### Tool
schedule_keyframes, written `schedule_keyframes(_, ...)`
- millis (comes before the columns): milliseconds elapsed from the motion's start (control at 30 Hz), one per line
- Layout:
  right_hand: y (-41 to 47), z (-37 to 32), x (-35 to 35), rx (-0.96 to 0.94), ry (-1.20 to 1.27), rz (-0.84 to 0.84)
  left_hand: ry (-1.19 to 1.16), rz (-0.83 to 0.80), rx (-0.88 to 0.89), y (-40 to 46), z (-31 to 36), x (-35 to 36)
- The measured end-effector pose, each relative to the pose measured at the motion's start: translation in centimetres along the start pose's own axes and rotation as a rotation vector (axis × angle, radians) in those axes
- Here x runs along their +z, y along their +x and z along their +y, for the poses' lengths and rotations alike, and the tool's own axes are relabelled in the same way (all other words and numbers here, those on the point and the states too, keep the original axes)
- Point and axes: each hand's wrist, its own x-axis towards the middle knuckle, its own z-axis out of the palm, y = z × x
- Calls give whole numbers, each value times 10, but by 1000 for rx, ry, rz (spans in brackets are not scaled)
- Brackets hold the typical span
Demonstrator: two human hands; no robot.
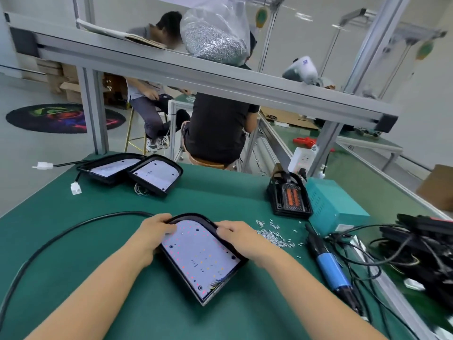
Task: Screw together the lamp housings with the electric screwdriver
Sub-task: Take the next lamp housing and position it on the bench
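Observation:
A black lamp housing [199, 256] with a white LED board lies flat on the green mat in front of me. My left hand [153, 235] grips its left rim, fingers over the edge. My right hand [239, 238] holds its right rim the same way. The electric screwdriver [328, 263], blue and black, lies on the mat to the right, untouched. A pile of small silver screws [273, 235] is scattered between the housing and the screwdriver.
Two more housings [137, 171] lie at the mat's far left with white connectors. A stack of black housings [289, 195] and a teal power box [335, 207] stand at the right. Tangled cables [402, 253] crowd the right edge. A thick black cable [61, 239] curves at left.

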Motion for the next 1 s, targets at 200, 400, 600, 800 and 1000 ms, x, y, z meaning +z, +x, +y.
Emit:
schedule_keyframes(200,30,22,-63,124,-615,572,-80,119,59,-3,-12,12)
schedule_keyframes(400,54,48,-97,358,-747,630,-130,147,63,-5,-16,14)
schedule_keyframes(600,70,61,-97,433,-758,634,-140,117,56,-10,-13,12)
schedule_keyframes(800,56,54,-98,233,-626,838,-233,98,19,-10,-11,9)
schedule_keyframes(1000,-9,13,-54,-399,-580,914,-277,74,-77,-6,-10,5)
